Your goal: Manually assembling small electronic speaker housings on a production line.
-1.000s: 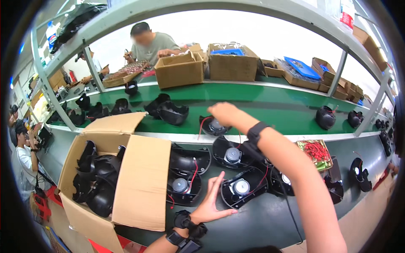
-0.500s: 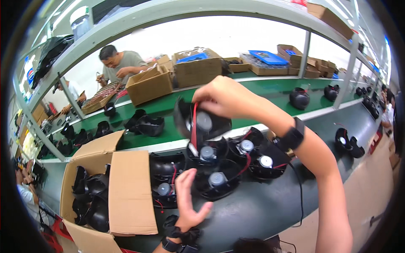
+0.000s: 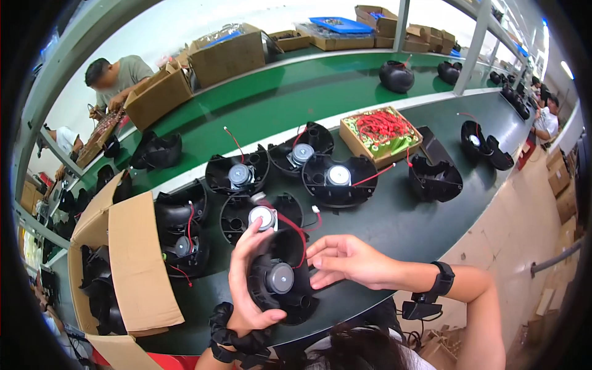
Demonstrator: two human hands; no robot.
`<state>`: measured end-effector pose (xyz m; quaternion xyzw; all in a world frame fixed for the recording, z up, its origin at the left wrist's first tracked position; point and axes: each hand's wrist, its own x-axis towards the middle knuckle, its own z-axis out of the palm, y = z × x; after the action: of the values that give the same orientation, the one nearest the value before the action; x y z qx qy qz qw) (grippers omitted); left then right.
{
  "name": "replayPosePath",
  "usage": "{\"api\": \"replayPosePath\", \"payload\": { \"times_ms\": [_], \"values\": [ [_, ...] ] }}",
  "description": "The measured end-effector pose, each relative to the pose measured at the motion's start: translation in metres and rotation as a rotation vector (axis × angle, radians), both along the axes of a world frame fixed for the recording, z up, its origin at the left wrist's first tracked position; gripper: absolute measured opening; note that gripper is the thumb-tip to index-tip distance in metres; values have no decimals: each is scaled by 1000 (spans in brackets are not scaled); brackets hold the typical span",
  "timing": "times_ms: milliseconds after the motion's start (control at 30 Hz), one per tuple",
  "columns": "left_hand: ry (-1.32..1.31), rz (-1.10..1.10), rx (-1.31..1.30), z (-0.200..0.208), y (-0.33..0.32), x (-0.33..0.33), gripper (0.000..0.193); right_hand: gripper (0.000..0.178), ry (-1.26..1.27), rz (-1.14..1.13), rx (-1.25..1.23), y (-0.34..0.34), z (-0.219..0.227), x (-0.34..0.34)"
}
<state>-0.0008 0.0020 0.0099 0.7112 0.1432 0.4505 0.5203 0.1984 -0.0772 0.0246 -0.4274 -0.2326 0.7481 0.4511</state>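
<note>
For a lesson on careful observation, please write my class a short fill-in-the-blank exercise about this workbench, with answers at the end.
The shell with a round speaker in the left hand is coloured ____.
The cardboard box with open flaps stands to the ____ of that hand.
The wires heaped in the small box are mostly ____.

Missing words: black; left; red.

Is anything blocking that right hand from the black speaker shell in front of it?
Nothing visible does: the right hand is at the right edge of the black speaker shell, which the left hand cups from the left. A thin red wire runs close by.
</note>
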Motion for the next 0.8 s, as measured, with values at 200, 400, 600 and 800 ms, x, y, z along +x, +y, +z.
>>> {"api": "replayPosePath", "payload": {
  "times_ms": [200, 400, 600, 800],
  "values": [
    [232, 38, -9, 1, -1, 15, 59, 30, -455, 4, 368, -13, -22, 5],
    [160, -63, -211, 0, 3, 9, 50, 20, -1775, -43, 1335, -2, -2, 29],
    [213, -144, -467, 10, 12, 14, 51, 24, -1825, 238, 1538, 13, -9, 20],
    [80, 15, -369, 23, 29, 14, 54, 15, -1599, 209, 1464, 10, -14, 22]
  ]
}}
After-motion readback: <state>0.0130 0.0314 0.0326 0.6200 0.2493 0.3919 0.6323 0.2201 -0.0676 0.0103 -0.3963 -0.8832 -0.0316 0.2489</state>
